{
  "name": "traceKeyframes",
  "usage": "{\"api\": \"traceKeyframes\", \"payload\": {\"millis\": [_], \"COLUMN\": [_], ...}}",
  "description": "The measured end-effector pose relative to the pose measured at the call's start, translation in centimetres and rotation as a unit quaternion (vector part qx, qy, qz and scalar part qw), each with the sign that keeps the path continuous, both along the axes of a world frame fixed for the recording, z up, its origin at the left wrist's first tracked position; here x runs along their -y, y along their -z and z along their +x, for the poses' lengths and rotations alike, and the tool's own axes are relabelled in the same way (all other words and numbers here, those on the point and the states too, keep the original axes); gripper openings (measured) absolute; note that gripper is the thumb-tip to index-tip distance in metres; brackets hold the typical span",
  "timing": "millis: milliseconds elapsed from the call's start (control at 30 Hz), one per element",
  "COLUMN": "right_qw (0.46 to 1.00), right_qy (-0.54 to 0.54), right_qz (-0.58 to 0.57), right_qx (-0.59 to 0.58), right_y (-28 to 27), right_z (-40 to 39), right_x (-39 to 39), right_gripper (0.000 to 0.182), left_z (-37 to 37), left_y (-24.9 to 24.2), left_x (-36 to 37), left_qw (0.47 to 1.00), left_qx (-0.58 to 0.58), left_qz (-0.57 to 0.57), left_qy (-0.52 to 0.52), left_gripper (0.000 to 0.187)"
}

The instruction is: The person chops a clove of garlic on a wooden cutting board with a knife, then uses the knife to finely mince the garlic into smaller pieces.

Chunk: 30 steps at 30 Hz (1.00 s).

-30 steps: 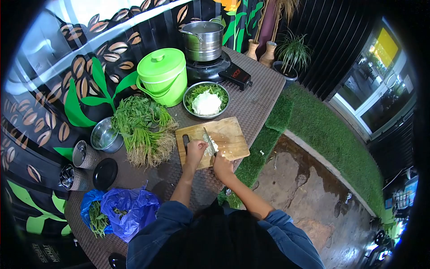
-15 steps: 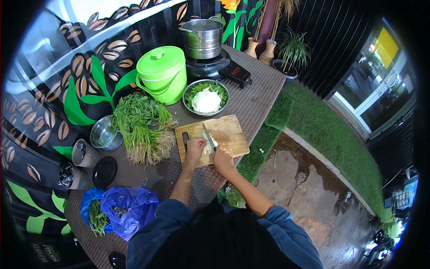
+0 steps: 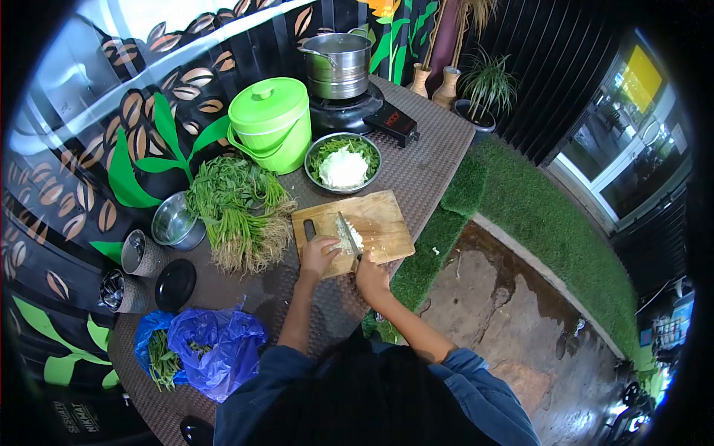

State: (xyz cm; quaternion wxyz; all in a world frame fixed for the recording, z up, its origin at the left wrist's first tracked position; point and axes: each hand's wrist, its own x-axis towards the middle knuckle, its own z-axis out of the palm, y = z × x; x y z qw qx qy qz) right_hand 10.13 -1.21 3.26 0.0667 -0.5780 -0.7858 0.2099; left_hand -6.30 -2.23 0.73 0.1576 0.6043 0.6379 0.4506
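Observation:
My right hand (image 3: 372, 276) is wrapped round the handle of a kitchen knife (image 3: 347, 232), whose blade slants across the wooden cutting board (image 3: 390, 215). Finely chopped white pieces (image 3: 355, 236), perhaps garlic, lie on both sides of the blade. To the left of the knife, my left hand (image 3: 319, 257) rests at the board's near edge with its fingers stretched toward the pieces; nothing shows in it. Just beyond the board stands a metal bowl (image 3: 312, 178) of cut greens (image 3: 321, 154) with a white mass (image 3: 345, 169) on top.
Rooted leafy greens (image 3: 242, 215) lie left of the board. Behind are a green lidded bucket (image 3: 271, 123) and a steel pot (image 3: 338, 70) on a portable stove (image 3: 342, 115). A metal bowl (image 3: 177, 223), a black lid (image 3: 175, 285) and blue plastic bags (image 3: 216, 349) sit at left.
My left hand has gone from curled fingers over the chopped pieces to stretched fingers, slightly lower and left. My right hand has shifted a little toward me with the knife.

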Motion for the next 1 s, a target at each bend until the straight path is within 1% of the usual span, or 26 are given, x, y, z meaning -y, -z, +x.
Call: {"api": "traceKeyframes", "payload": {"millis": [133, 200, 233, 300, 333, 400, 500, 533, 600, 633, 700, 733, 800, 867, 1000], "right_qw": [1.0, 0.998, 0.998, 0.999, 0.999, 1.0, 0.999, 0.999, 0.997, 0.997, 0.999, 0.999, 0.999, 1.0, 0.999], "right_qy": [-0.015, -0.063, -0.064, -0.051, -0.052, -0.006, -0.019, -0.016, -0.048, -0.048, -0.034, -0.035, 0.004, -0.006, -0.041], "right_qz": [0.002, 0.018, 0.018, -0.005, -0.004, 0.026, 0.005, 0.002, -0.037, -0.037, -0.03, -0.03, -0.031, -0.028, -0.01], "right_qx": [-0.02, -0.017, -0.017, 0.001, 0.002, 0.005, -0.027, -0.029, -0.041, -0.041, -0.016, -0.016, 0.006, 0.001, -0.028], "right_y": [1.0, 0.4, 0.0, -0.6, 0.0, 0.9, 0.8, 0.6, -0.1, -0.3, -0.6, -0.5, -0.2, 0.9, -0.3], "right_z": [0.0, 0.3, 0.3, 0.2, 0.0, -0.4, -0.6, -0.4, 0.1, 0.1, 0.1, -0.1, -0.4, -0.7, 0.0], "right_x": [-1.4, -2.3, -2.0, -1.2, -0.7, 0.6, -0.7, -1.2, -2.5, -2.3, -1.1, -0.2, 1.2, 0.0, -1.3], "right_gripper": [0.037, 0.035, 0.035, 0.033, 0.033, 0.031, 0.029, 0.029, 0.038, 0.038, 0.038, 0.038, 0.03, 0.031, 0.035], "left_z": [-0.1, 0.0, 0.3, 1.1, 1.0, 1.1, 0.9, 0.9, 1.1, 1.3, 1.5, 1.5, 1.7, 2.2, 2.3], "left_y": [0.3, 0.3, 0.1, -0.1, 0.2, 0.8, 1.5, 1.7, 1.6, 1.7, 1.8, 1.5, 1.1, 0.9, 1.4], "left_x": [0.8, 0.9, 0.9, 1.0, 0.9, 0.5, 0.2, 0.4, 0.1, -0.1, 0.1, 0.1, 0.4, 0.3, 0.3], "left_qw": [0.999, 0.999, 0.999, 0.995, 0.995, 0.998, 0.998, 0.998, 0.997, 0.997, 0.987, 0.987, 0.997, 0.996, 0.994], "left_qx": [0.037, 0.037, 0.037, 0.088, 0.089, 0.053, 0.053, 0.051, 0.069, 0.07, 0.156, 0.156, 0.031, 0.032, 0.037], "left_qz": [-0.001, -0.01, -0.009, -0.041, -0.04, -0.011, -0.011, -0.015, 0.003, 0.004, 0.025, 0.026, 0.053, 0.064, 0.075], "left_qy": [-0.016, -0.021, -0.021, -0.024, -0.024, -0.03, -0.027, -0.025, -0.034, -0.034, -0.03, -0.031, -0.043, -0.054, -0.067], "left_gripper": [0.026, 0.026, 0.026, 0.02, 0.02, 0.016, 0.017, 0.017, 0.011, 0.011, 0.011, 0.011, 0.011, 0.011, 0.011]}}
